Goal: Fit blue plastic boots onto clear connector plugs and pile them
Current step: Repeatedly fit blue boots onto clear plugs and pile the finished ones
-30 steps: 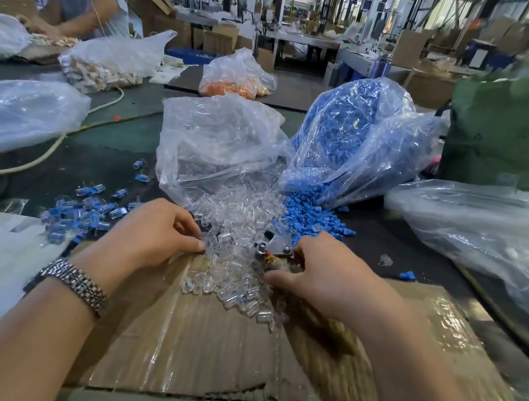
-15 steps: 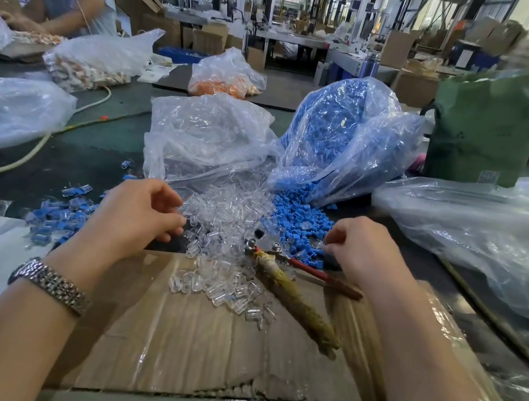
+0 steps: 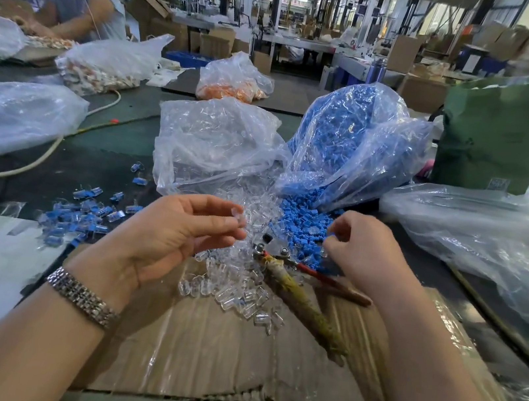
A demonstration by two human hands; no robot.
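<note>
- We can't read any text. The green bag [image 3: 495, 133], right of frame, has a small pale printed patch, too blurred to make out.

dark workbench [image 3: 107, 154], cardboard sheet [image 3: 230, 361], plastic bags [image 3: 216, 144]

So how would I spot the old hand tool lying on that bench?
Start at the cardboard sheet in front of the worker. At its far edge, beside the spill of clear plugs, lie the pliers. They alone are metal, with long handles, one grimy yellow, one red.
</note>
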